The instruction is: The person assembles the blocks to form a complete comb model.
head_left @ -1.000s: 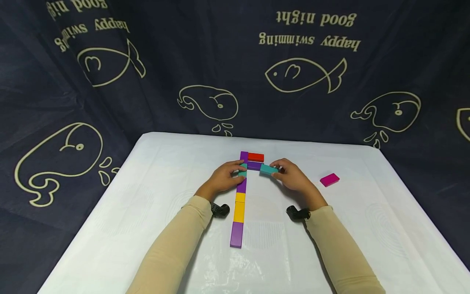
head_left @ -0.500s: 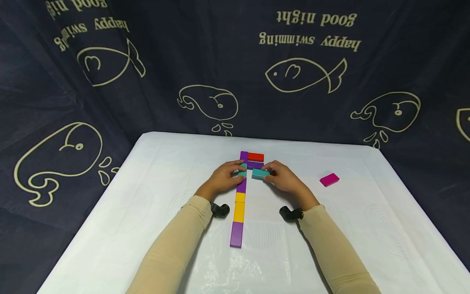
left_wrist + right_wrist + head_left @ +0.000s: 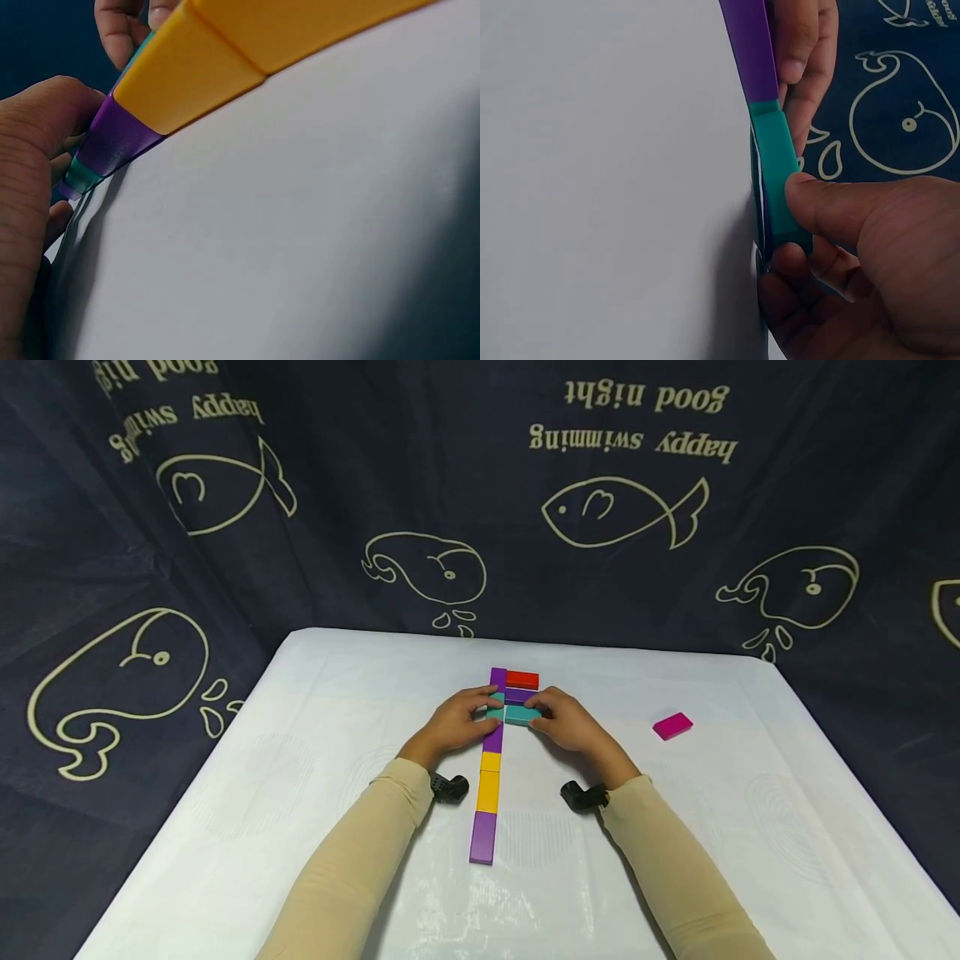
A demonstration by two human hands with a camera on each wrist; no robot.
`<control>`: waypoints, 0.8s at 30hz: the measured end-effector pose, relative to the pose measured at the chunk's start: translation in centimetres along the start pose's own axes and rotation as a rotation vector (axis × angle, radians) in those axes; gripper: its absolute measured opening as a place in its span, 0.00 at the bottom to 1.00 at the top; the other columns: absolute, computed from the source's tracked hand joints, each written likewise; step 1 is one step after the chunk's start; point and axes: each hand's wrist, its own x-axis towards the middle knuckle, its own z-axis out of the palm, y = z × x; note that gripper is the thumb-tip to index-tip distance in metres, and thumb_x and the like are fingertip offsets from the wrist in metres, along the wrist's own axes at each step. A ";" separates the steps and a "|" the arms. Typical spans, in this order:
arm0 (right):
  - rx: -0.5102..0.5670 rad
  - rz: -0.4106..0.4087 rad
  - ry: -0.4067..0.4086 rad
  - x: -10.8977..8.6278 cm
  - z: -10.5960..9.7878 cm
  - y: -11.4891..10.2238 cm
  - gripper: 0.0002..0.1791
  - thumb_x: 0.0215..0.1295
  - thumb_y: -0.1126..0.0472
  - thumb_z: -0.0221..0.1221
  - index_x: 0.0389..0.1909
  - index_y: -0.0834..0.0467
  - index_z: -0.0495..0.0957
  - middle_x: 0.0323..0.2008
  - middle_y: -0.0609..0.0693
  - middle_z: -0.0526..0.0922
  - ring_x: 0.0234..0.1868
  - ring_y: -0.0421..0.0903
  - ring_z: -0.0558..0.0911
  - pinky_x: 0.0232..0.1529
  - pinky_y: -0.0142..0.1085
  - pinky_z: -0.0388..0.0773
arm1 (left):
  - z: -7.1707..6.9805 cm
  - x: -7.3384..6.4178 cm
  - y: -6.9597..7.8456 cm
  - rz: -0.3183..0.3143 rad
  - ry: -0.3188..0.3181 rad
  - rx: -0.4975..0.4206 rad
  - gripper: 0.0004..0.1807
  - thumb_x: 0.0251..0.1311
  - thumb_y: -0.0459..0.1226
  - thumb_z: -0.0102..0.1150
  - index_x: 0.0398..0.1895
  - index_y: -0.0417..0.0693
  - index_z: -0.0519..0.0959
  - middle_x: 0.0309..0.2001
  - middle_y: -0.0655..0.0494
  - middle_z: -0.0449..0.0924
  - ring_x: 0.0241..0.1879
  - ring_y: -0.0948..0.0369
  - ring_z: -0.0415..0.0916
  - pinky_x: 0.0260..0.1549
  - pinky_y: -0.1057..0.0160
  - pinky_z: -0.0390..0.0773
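Note:
My right hand [image 3: 568, 720] pinches a teal block [image 3: 519, 715] between thumb and fingers. The block lies crosswise, its left end right at the column of blocks and its far side close to a purple crosswise block [image 3: 517, 696]. My left hand [image 3: 453, 720] holds another teal block [image 3: 494, 713] within the column, thumb at the near part and fingers at the far part. In the right wrist view, the right thumb rests along the gripped teal block [image 3: 778, 161]. A purple block [image 3: 120, 139] follows the held one in the left wrist view.
The column continues toward me with yellow blocks [image 3: 488, 789] and a purple block [image 3: 483, 837]. At its far end are a purple block [image 3: 498, 677] and a red crosswise block [image 3: 522, 680]. A magenta block [image 3: 672, 726] lies apart on the white tabletop [image 3: 720, 860].
My right hand has moved left with the teal block, bringing it from off to the right up to the column, in front of the purple crosswise block. My left hand has stayed put.

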 end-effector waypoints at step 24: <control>-0.034 0.059 0.012 0.5 0.9 -0.1 0.15 0.66 0.64 0.62 0.52 0.61 0.80 0.45 0.58 0.76 0.42 0.52 0.74 0.49 0.45 0.74 | 0.0 0.0 0.0 -0.005 -0.009 0.003 0.19 0.62 0.44 0.63 0.55 0.50 0.83 0.71 0.55 0.67 0.70 0.53 0.62 0.69 0.52 0.60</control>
